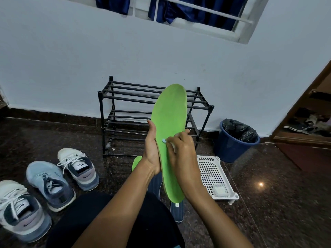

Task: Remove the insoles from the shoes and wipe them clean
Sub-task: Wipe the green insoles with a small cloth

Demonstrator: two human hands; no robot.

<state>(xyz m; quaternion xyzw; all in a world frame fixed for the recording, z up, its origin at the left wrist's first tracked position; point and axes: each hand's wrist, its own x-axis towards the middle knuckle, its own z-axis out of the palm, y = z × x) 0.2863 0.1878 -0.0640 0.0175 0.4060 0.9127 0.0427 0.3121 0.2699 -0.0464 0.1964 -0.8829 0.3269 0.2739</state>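
Ideally, with the left hand (151, 151) gripping the edge of the green insole (170, 111), held upright before the shoe rack (125, 97), the right hand (180, 154), pinching a white wipe (164, 140), should stroke firmly lengthwise.

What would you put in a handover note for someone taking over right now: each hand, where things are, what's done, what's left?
Left hand holds the green insole upright by its edge. Right hand pinches a white wipe against its middle.
A second green insole and a dark blue insole lie on the floor beneath the arms. Three shoes stand at left, white basket at right.
Done: these insoles are out.
Left: finish wiping this one. I cannot tell whether the others are clean.
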